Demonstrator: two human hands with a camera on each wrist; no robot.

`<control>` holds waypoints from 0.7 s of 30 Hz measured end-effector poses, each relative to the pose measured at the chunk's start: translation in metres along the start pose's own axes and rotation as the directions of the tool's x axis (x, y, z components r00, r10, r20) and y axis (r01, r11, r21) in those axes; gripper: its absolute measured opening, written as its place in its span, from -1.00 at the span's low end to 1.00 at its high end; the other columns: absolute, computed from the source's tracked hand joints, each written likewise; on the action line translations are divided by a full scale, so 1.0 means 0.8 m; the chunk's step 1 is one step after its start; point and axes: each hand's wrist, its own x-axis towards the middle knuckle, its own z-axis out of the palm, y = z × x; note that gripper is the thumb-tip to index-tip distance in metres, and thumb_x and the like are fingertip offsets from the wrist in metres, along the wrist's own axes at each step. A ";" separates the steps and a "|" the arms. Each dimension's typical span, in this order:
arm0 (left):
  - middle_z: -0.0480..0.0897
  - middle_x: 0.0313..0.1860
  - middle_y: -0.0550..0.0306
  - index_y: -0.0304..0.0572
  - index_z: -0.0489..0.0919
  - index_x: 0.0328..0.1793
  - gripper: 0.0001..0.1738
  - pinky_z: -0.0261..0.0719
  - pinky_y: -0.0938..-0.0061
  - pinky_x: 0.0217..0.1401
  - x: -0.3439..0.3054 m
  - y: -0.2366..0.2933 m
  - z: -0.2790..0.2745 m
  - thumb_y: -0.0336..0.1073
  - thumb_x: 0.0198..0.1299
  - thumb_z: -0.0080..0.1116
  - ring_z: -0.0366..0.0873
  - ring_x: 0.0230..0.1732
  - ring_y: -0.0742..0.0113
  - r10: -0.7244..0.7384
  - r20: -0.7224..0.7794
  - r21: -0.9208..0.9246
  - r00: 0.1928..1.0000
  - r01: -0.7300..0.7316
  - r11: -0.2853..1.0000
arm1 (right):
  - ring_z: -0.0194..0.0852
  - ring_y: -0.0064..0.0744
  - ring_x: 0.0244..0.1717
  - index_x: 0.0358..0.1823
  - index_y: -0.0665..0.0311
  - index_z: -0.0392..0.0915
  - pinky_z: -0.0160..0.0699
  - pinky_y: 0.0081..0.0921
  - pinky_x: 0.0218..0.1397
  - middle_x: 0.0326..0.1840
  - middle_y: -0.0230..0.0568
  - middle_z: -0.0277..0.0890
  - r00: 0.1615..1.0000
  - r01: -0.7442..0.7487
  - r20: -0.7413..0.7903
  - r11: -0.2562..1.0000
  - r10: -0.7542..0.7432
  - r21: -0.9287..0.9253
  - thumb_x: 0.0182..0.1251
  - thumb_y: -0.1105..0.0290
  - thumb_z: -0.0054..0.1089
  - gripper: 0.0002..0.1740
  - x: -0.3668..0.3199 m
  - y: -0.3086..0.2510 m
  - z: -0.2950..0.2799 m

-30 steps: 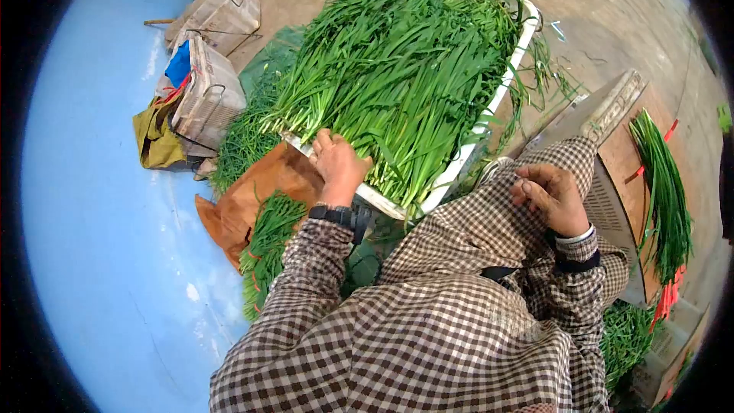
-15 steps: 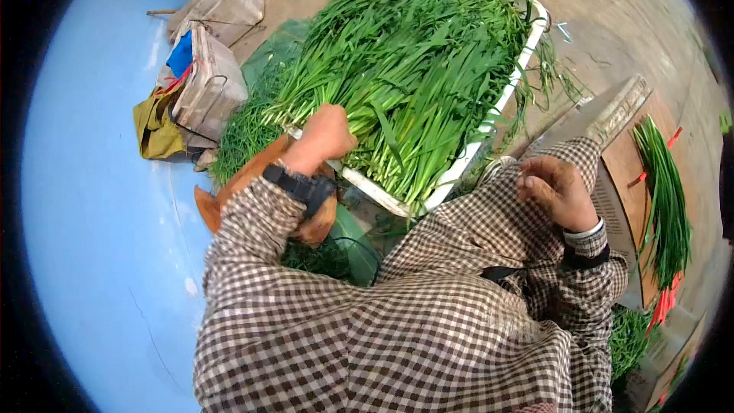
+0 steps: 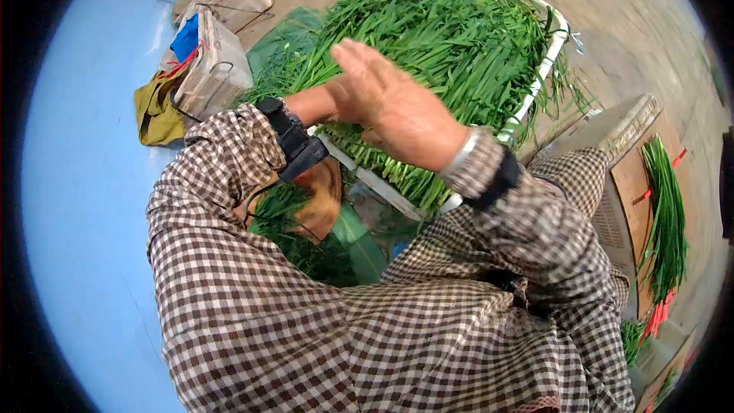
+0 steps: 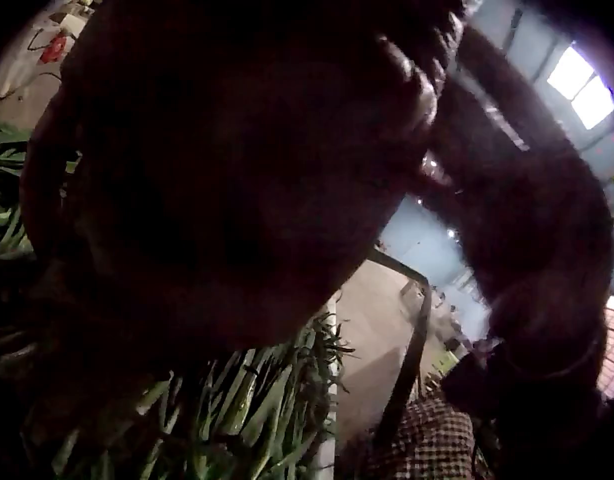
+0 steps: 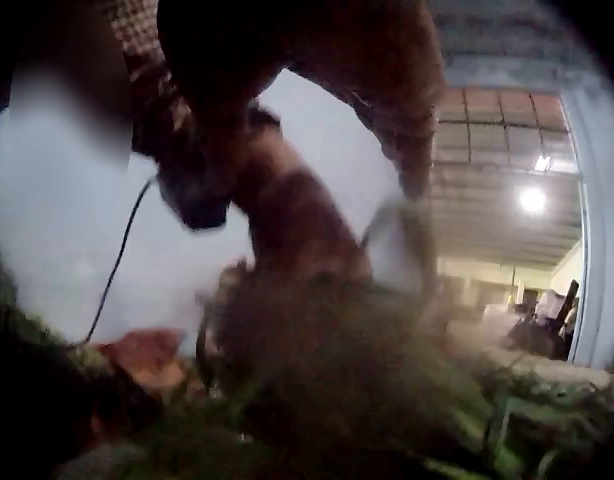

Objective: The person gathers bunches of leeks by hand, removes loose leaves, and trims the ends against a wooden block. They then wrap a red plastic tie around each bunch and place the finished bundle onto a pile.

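Long green chives (image 3: 451, 53) with pale bases are heaped in a white-rimmed tray (image 3: 375, 182). My left hand (image 3: 317, 104) reaches over the tray's near left side, its fingers mostly hidden behind the other hand. In the right wrist view the left hand (image 5: 297, 225) points down at the blurred greens; whether it grips any I cannot tell. Crossing in front of it in the head view, my right hand (image 3: 409, 115) is held above the chives with its fingers extended and blurred. The left wrist view is mostly filled by a dark, close hand (image 4: 227, 170).
At the right, a bundle of chives (image 3: 664, 206) lies on a brown board (image 3: 625, 176), with red ties (image 3: 661, 313) below. Worn crates (image 3: 222, 61) stand by the blue surface, with an olive cloth (image 3: 157, 115) beside them. Below the tray lies an orange-brown sack (image 3: 325, 195).
My right hand has swung from above my lap leftward over the tray, in front of the left hand. My left hand has moved up slightly, its forearm and elbow turning outward.
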 end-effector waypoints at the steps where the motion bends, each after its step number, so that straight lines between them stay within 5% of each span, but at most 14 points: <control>1: 0.41 0.19 -0.20 -0.15 0.43 0.18 -0.40 0.29 0.24 0.23 0.004 -0.023 0.013 -0.10 -0.01 0.21 0.35 0.20 0.00 -0.033 0.050 0.121 0.998 0.027 0.992 | -0.03 -0.01 0.44 0.44 0.14 -0.13 0.06 -0.21 0.45 0.46 -0.05 -0.03 1.000 0.008 0.026 1.000 -0.007 -0.023 -0.25 0.47 0.47 0.18 -0.002 0.012 0.027; 3: 0.17 0.42 -0.12 0.02 0.21 0.42 -0.31 0.08 0.22 0.41 0.008 -0.051 0.030 -0.09 0.14 0.08 0.10 0.40 -0.02 -0.122 0.136 0.352 0.983 0.067 0.934 | -0.13 -0.05 0.48 0.45 0.12 -0.16 -0.06 -0.16 0.48 0.48 -0.08 -0.08 0.995 -0.006 0.097 0.997 0.013 -0.079 -0.32 0.44 0.51 0.25 -0.014 0.030 0.062; 4: 0.34 0.29 -0.09 -0.15 0.29 0.35 -0.43 0.22 0.36 0.33 -0.017 0.031 -0.012 -0.25 0.18 0.01 0.29 0.25 0.09 -0.260 0.120 0.207 0.958 0.232 0.950 | -0.23 -0.08 0.52 0.47 0.09 -0.18 -0.17 -0.11 0.51 0.51 -0.12 -0.14 0.986 -0.021 0.159 0.991 0.043 -0.134 -0.38 0.40 0.55 0.32 -0.017 0.035 0.072; 5: 0.34 0.29 -0.09 -0.15 0.29 0.35 -0.43 0.22 0.36 0.33 -0.020 0.041 -0.020 -0.25 0.18 0.01 0.29 0.25 0.09 -0.267 0.109 0.194 0.958 0.243 0.951 | -0.23 -0.08 0.52 0.47 0.09 -0.18 -0.17 -0.11 0.51 0.51 -0.12 -0.14 0.984 -0.011 0.176 0.991 0.034 -0.130 -0.38 0.40 0.55 0.32 -0.017 0.039 0.076; 7: 0.40 0.23 -0.09 -0.18 0.33 0.31 -0.42 0.27 0.31 0.29 -0.017 0.051 -0.021 -0.25 0.13 0.07 0.32 0.22 0.11 -0.332 0.231 -0.068 0.915 0.355 0.932 | -0.25 -0.12 0.53 0.46 0.08 -0.17 -0.30 0.01 0.52 0.52 -0.18 -0.14 0.983 0.028 0.183 0.992 -0.005 -0.121 -0.47 0.36 0.58 0.37 -0.022 0.047 0.072; 8: 0.49 0.14 -0.05 -0.24 0.43 0.23 -0.46 0.35 0.31 0.22 -0.023 0.033 -0.009 -0.24 0.08 0.13 0.39 0.14 0.17 -0.347 0.176 -0.312 0.921 0.387 0.868 | -0.23 -0.16 0.53 0.46 0.09 -0.16 -0.34 0.06 0.51 0.51 -0.21 -0.12 0.982 0.039 0.188 0.993 -0.017 -0.114 -0.49 0.34 0.59 0.38 -0.021 0.052 0.072; 9: 0.49 0.14 -0.05 -0.24 0.43 0.23 -0.46 0.35 0.31 0.22 -0.028 0.034 -0.010 -0.24 0.08 0.13 0.39 0.14 0.17 -0.342 0.174 -0.321 0.924 0.381 0.867 | -0.23 -0.16 0.53 0.46 0.09 -0.16 -0.34 0.06 0.51 0.51 -0.21 -0.12 0.980 0.039 0.197 0.992 -0.015 -0.118 -0.49 0.34 0.59 0.38 -0.019 0.051 0.070; 11: 0.51 0.14 -0.02 -0.26 0.48 0.18 -0.40 0.39 0.35 0.13 -0.037 0.038 -0.012 -0.43 -0.10 0.28 0.39 0.14 0.19 -0.320 0.187 -0.773 0.929 0.340 0.535 | -0.14 -0.21 0.51 0.46 0.04 -0.09 -0.33 0.06 0.49 0.50 -0.21 -0.06 0.971 0.019 0.239 0.994 0.007 -0.106 -0.25 0.29 0.46 0.17 -0.014 0.050 0.066; 15: 0.58 -0.10 0.20 -0.20 0.57 -0.01 -0.53 0.42 0.40 -0.04 -0.064 0.038 -0.043 0.02 0.11 0.20 0.45 -0.02 0.38 -0.331 0.356 -0.744 0.874 0.479 0.466 | 0.08 -0.25 0.41 0.43 0.07 -0.05 -0.26 0.05 0.47 0.39 -0.23 0.14 0.991 -0.046 0.124 0.997 0.053 -0.054 -0.35 0.29 0.51 0.21 -0.028 0.062 0.062; 16: 0.58 -0.22 0.26 -0.17 0.59 -0.11 -0.36 0.40 0.39 -0.04 -0.078 0.070 -0.051 0.31 0.14 0.04 0.46 -0.07 0.41 -0.334 0.192 -0.858 0.923 0.323 0.400 | 0.17 -0.27 0.35 0.42 0.08 -0.02 -0.22 0.05 0.45 0.30 -0.26 0.27 0.995 -0.076 0.062 0.997 0.077 -0.017 -0.36 0.28 0.50 0.19 -0.029 0.062 0.059; 19: 0.59 -0.18 0.22 -0.17 0.58 -0.07 -0.26 0.38 0.35 0.01 -0.078 0.071 -0.039 0.41 0.13 -0.07 0.47 -0.07 0.37 -0.354 0.085 -0.951 0.932 0.181 0.250 | 0.33 -0.24 0.21 0.34 0.03 0.15 -0.11 0.02 0.41 0.10 -0.28 0.43 0.991 -0.132 0.023 0.990 0.132 0.044 -0.27 0.22 0.47 0.02 -0.026 0.069 0.047; 21: 0.58 -0.08 0.15 -0.19 0.55 0.03 -0.18 0.36 0.31 0.06 -0.079 0.082 -0.027 0.45 0.15 -0.20 0.47 -0.02 0.32 -0.392 0.019 -0.955 0.920 0.133 0.266 | 0.38 -0.24 0.16 0.30 0.02 0.23 -0.03 -0.01 0.38 0.06 -0.29 0.46 0.991 -0.130 0.003 0.990 0.130 0.056 -0.26 0.21 0.46 -0.05 -0.025 0.074 0.037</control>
